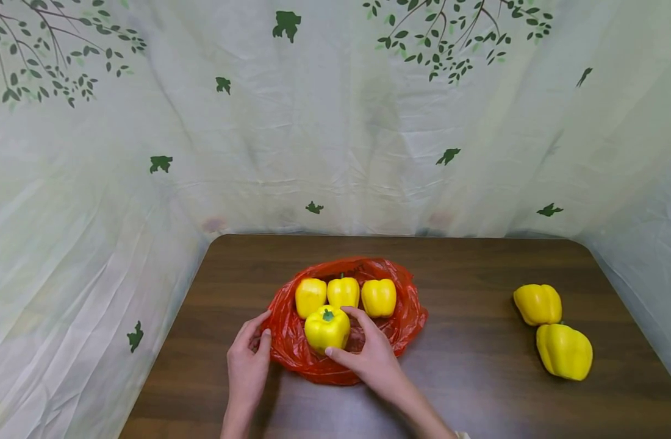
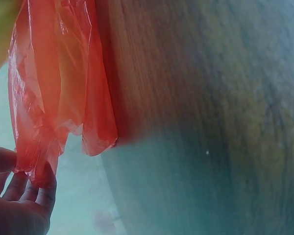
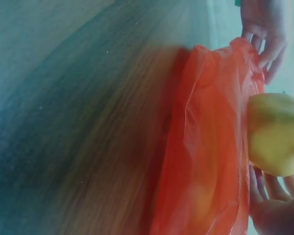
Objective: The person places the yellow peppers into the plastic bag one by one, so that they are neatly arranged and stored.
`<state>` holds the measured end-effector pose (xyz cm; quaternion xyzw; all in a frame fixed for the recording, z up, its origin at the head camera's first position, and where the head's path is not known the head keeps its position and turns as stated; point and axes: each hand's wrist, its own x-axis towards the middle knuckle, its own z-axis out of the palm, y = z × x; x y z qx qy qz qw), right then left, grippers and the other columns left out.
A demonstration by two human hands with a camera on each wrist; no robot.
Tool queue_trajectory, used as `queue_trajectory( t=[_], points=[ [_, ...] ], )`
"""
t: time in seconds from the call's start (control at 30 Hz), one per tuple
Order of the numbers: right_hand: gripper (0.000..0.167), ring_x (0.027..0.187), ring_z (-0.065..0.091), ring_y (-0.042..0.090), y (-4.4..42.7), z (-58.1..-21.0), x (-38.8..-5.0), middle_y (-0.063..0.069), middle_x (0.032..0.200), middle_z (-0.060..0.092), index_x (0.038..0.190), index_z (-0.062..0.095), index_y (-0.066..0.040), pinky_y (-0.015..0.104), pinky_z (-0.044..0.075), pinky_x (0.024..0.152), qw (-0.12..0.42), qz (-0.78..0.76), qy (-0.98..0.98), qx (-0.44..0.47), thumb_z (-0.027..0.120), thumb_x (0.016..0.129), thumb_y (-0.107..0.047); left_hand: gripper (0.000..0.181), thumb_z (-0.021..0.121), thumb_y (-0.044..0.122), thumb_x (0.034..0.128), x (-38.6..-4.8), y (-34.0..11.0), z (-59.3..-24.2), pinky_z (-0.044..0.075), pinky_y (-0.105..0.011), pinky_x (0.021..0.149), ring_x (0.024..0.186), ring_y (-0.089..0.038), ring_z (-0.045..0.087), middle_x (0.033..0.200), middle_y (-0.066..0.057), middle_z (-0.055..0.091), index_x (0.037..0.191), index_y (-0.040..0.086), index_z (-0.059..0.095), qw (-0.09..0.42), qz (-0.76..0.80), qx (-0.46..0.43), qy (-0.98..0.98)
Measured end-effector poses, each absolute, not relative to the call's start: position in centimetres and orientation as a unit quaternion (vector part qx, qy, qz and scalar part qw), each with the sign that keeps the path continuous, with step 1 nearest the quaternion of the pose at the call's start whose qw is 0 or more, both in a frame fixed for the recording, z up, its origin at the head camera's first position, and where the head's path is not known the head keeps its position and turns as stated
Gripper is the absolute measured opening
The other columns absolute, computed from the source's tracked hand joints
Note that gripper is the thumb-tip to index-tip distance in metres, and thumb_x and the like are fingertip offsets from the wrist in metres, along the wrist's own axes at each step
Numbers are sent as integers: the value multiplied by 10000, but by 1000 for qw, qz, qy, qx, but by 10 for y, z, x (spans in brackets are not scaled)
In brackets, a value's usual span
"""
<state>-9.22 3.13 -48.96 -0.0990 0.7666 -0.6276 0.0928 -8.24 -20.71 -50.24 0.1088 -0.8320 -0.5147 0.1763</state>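
A red plastic bag [image 1: 341,373] lies spread open on the table, with three yellow bell peppers [image 1: 343,292] in a row inside its far part. My left hand [image 1: 249,360] pinches the bag's left edge; the left wrist view shows thumb and fingers [image 2: 45,193] on the thin plastic. Over the near part of the bag, my right hand [image 1: 375,358] holds another yellow bell pepper [image 1: 326,335], its green stem facing up. From the right wrist view, this held pepper [image 3: 277,142] is above the bag's rim, with the fingers beneath and beside it.
Two more yellow bell peppers, one farther back [image 1: 537,304] and one nearer [image 1: 566,352], lie touching or nearly touching at the table's right. The brown wooden table [image 1: 467,268] has rounded far corners. A pale curtain [image 1: 357,152] with leaf prints hangs behind and at both sides.
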Motion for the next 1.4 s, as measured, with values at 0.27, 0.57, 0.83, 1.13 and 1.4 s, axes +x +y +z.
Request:
queue_trajectory(
  t=[0.27, 0.57, 0.83, 1.13, 1.4],
  points=[
    [709, 1025, 614, 164, 23, -491, -97, -2, 1226, 603, 1380, 492, -223, 430, 513, 893, 104, -606, 781, -112, 812, 783, -436, 371, 614, -35, 931, -83, -207, -502, 507, -159, 708, 838, -155, 577, 1117, 6, 651, 1228, 179, 682, 173, -509, 113, -836],
    [760, 1029, 610, 156, 12, -492, -104, 12, 1252, 588, 1411, 477, -151, 395, 523, 893, 144, -581, 793, -116, 776, 801, -491, 369, 622, -29, 929, -83, -207, -502, 511, -157, 720, 837, -153, 576, 1120, 15, 651, 1222, 187, 685, 171, -505, 113, -839],
    [706, 1037, 635, 175, 4, -496, -111, 63, 1273, 608, 1363, 492, -107, 396, 534, 882, 158, -586, 787, -115, 770, 819, -462, 367, 614, -18, 937, -82, -206, -500, 515, -167, 726, 846, -171, 569, 1118, 4, 648, 1232, 191, 677, 156, -513, 118, -836],
    [684, 1064, 613, 168, -5, -504, -115, 45, 1265, 621, 1356, 516, -111, 380, 527, 884, 157, -587, 788, -101, 754, 828, -474, 366, 615, -17, 937, -82, -205, -500, 514, -163, 728, 844, -171, 567, 1121, 4, 649, 1234, 187, 678, 157, -510, 120, -837],
    [641, 1056, 636, 203, -10, -511, -117, 67, 1270, 625, 1357, 533, -116, 400, 534, 881, 169, -598, 779, -87, 744, 845, -440, 363, 617, -19, 935, -84, -204, -502, 513, -155, 736, 845, -159, 572, 1129, 8, 650, 1232, 181, 679, 163, -507, 116, -838]
  ],
)
